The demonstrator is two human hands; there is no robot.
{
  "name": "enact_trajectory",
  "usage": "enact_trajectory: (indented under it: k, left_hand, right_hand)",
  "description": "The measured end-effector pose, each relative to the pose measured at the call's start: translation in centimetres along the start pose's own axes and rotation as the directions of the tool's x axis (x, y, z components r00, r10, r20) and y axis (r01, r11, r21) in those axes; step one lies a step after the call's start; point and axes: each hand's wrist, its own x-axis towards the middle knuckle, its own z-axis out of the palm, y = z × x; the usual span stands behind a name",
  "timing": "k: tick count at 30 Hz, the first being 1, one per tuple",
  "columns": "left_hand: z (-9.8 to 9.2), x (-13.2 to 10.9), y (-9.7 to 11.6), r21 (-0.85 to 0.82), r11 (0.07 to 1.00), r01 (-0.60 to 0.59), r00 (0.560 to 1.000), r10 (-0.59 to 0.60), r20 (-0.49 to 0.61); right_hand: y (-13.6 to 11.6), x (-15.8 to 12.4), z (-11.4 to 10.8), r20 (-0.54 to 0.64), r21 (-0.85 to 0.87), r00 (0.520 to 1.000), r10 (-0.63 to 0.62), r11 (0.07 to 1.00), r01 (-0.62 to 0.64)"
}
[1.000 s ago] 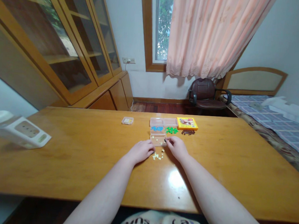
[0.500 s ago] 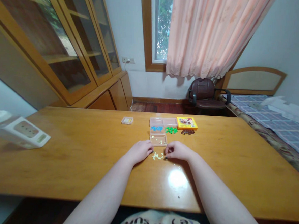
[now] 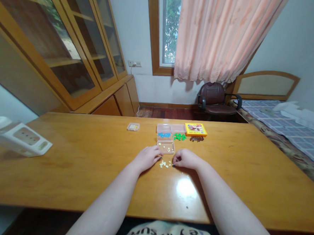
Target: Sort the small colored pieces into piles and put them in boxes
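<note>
Several small pale yellow pieces (image 3: pixel 164 164) lie loose on the wooden table (image 3: pixel 89 177) between my hands. My left hand (image 3: pixel 149 156) rests at their left, fingers apart, by the front left corner of a clear pinkish box (image 3: pixel 166 146) that holds a few pale pieces. On the right, my right hand (image 3: pixel 183 158) has its thumb and fingers pinched together at the table beside the pile; whatever is between the fingertips is too small to make out. Behind the box are blue pieces (image 3: pixel 164 135) and green pieces (image 3: pixel 179 136).
Brown pieces (image 3: pixel 197 138) lie before a yellow box (image 3: pixel 196 129). Next to it is a clear divided tray (image 3: pixel 171 128). A small clear box (image 3: pixel 133 126) sits farther left, and a white plastic container (image 3: pixel 29 140) stands at the left edge. Beyond the table is a chair (image 3: pixel 216 98).
My left hand's fingers have shifted slightly to the right, near the box's front edge. My right hand has hardly moved, still low beside the pale pieces.
</note>
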Motion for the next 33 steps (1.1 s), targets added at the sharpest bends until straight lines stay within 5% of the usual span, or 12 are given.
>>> enact_trajectory:
  k: [3,14,22,25,30,33]
  left_hand:
    - [0.0,-0.1,0.1,-0.012,0.998,-0.065,0.995,0.066,0.079]
    - [0.1,0.2,0.3,-0.012,1.000,-0.006,0.991,0.008,0.134]
    - [0.1,0.0,0.4,-0.002,0.999,0.032,0.988,-0.031,0.153]
    - [0.2,0.1,0.4,-0.006,0.999,0.032,0.995,-0.031,0.098]
    - [0.3,0.7,0.1,0.000,0.991,0.130,0.980,-0.129,-0.151]
    - [0.5,0.9,-0.2,-0.004,0.986,0.164,0.970,-0.162,-0.180]
  right_hand:
    - [-0.2,0.0,0.0,-0.025,0.018,1.000,-0.009,1.000,0.010]
    - [-0.1,0.2,0.4,-0.068,0.047,0.996,-0.051,0.997,0.054]
    - [-0.8,-0.1,-0.3,-0.083,-0.102,0.995,-0.046,0.994,0.038]
    - [-1.0,-0.2,-0.3,-0.092,-0.147,0.994,-0.062,0.988,0.048]
    - [-1.0,-0.2,-0.1,-0.101,-0.122,0.994,-0.043,0.992,0.031]
    - [-0.9,0.0,0.1,-0.107,-0.118,0.993,-0.051,0.992,0.038]
